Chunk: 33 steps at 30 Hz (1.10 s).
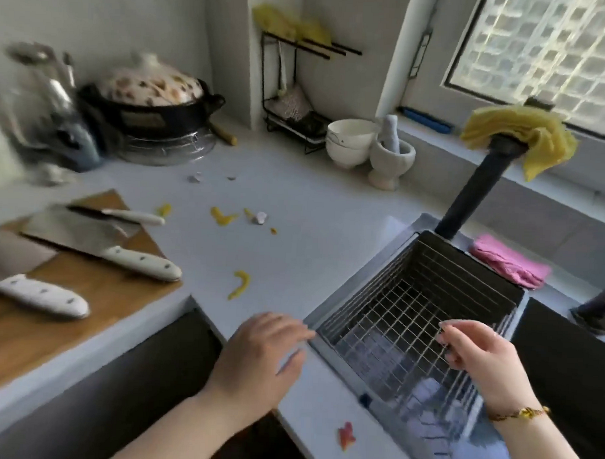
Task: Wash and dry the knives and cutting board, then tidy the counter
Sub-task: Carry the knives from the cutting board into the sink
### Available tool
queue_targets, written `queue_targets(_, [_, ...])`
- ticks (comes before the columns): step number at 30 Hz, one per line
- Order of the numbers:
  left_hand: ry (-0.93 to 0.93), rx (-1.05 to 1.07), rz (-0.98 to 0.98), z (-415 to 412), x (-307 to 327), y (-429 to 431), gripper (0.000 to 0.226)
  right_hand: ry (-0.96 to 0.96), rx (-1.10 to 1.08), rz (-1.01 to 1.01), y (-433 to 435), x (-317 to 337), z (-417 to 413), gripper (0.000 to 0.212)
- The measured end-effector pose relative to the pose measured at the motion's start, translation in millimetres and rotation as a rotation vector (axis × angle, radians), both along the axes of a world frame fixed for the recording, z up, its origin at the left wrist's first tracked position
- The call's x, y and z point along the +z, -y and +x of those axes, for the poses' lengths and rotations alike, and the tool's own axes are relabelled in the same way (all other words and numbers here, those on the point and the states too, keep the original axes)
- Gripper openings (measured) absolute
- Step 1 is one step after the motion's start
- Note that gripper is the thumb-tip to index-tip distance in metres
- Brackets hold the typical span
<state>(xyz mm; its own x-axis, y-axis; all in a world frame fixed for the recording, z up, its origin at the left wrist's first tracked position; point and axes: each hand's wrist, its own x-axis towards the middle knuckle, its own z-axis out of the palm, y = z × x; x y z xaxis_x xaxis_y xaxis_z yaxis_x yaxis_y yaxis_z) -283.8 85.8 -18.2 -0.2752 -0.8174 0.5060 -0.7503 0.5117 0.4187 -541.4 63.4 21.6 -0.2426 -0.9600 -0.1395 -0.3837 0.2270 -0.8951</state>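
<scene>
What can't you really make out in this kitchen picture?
Head view, the only one:
- Utensil holder, far left: motion blur smears its contents.
- Nearest knife: blade cut off by the left edge.
- Sink floor: hidden under the wire basket and glare.
- Dark object, right edge: cut off, unidentifiable.
- Right hand: whether its fingers pinch the basket wire is unclear.

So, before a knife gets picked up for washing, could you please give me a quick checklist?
Hands free: ok, left hand and right hand hold nothing.
Knives reachable: ok, three lie on the cutting board, handles toward the sink.
Wire basket empty: ok, nothing visible inside.
Cloths ready: ok, yellow cloth on the tap, pink cloth beside the sink.
Counter clean: not ok, yellow scraps lie about.
Blades dirty: cannot tell, blurred.
</scene>
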Motion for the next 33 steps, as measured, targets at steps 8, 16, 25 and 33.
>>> queue_targets(8, [-0.002,0.491,-0.034,204,2,-25,0.033,-0.186,0.393,-0.088,46,-8,206,0.022])
queue_targets(16, [0.222,0.710,0.494,294,-9,-34,0.077,-0.451,0.688,-0.155,89,-4,371,0.029])
queue_targets(25, [0.364,0.639,0.510,308,-16,-29,0.111,-0.867,0.817,-0.041,134,-10,459,0.049])
queue_targets(33, [0.347,0.659,0.466,312,-30,-28,0.073,-0.929,0.764,-0.040,150,-23,474,0.041])
